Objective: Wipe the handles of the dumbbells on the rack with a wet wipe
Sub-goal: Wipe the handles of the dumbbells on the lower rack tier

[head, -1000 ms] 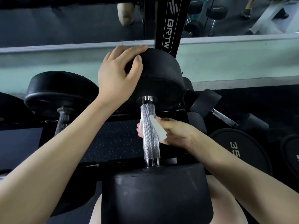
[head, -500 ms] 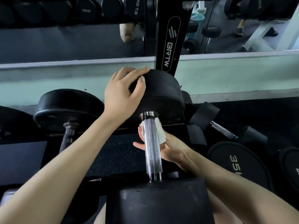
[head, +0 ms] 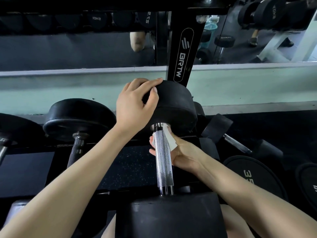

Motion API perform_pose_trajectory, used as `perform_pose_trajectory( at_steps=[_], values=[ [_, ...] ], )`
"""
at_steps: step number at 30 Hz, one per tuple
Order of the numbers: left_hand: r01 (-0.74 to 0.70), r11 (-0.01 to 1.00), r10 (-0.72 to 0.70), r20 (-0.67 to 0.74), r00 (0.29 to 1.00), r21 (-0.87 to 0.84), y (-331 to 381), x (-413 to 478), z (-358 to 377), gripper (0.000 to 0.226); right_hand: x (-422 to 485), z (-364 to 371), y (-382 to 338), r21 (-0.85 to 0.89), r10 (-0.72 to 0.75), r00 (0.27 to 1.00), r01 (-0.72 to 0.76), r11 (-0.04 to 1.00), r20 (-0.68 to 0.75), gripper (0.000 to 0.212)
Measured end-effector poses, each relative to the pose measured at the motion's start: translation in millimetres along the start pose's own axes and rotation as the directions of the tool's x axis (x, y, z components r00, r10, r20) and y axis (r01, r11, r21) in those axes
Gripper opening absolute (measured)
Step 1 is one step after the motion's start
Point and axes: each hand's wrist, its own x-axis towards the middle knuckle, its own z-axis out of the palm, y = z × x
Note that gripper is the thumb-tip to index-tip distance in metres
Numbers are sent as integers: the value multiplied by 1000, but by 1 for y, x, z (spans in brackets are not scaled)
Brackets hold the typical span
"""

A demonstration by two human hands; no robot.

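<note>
left hand: the left hand (head: pixel 135 107) is on top of the far head (head: pixel 175 107) of the middle dumbbell. The fingers are curled over its upper edge, the thumb lies on its side face, and the hand grips it.
right hand: the right hand (head: pixel 185 153) comes in from the right and under the bar, with its palm against the handle (head: pixel 163 162). The fingers wrap round from below and the fingertips (head: pixel 151 152) show on the bar's left side. It is closed round the bar with the wipe in between.
wet wipe: the wet wipe (head: pixel 169 139) is white and folded. It is pressed between the right hand and the right side of the handle, at the top end just below the collar under the far head. Only part of it shows.
handle: knurled silver bar running from the far head down to the near head (head: pixel 171 219). The lower half is bare, with nothing touching it.
dumbbell position: lies on the rack shelf (head: pixel 130 165), a dark speckled surface, with the handle pointing toward the camera.
neighbour: another black dumbbell (head: pixel 78 117) sits just left on the same shelf, untouched.
rack post: a black upright (head: pixel 183 54) marked BRTW stands behind the far head.
right side: a plate (head: pixel 248 176) marked 35 is low down, and a smaller dumbbell (head: pixel 217 127) lies behind it.
background: a mirror (head: pixel 68 52) above a pale green wall strip.
</note>
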Motion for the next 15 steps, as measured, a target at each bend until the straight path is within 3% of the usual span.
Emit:
perform_pose_trajectory(
  at_steps=[2, 5, 8, 10, 15],
  values=[
    [-9, 1000, 9, 3, 1000, -1, -1, 0, 0, 42, -2, -1, 6, 41, 83, 997, -83, 996, -5, 35],
    [-13, 1000, 13, 15, 1000, -13, -2, 0, -1, 43, -5, -5, 11, -103, 74, 996, -78, 992, -43, 42],
    [-15, 1000, 15, 17, 1000, -11, -1, 0, -2, 43, -15, -4, 11, -128, 113, 990, -103, 986, 79, 53],
    [-11, 1000, 11, 19, 1000, -11, -1, 0, -2, 44, -23, -5, 12, -302, 111, 989, -76, 950, 101, 56],
    [-6, 1000, 6, 17, 1000, -15, -1, 0, -1, 46, -42, -8, 16, -428, 32, 998, -48, 902, -45, 44]
  ],
)
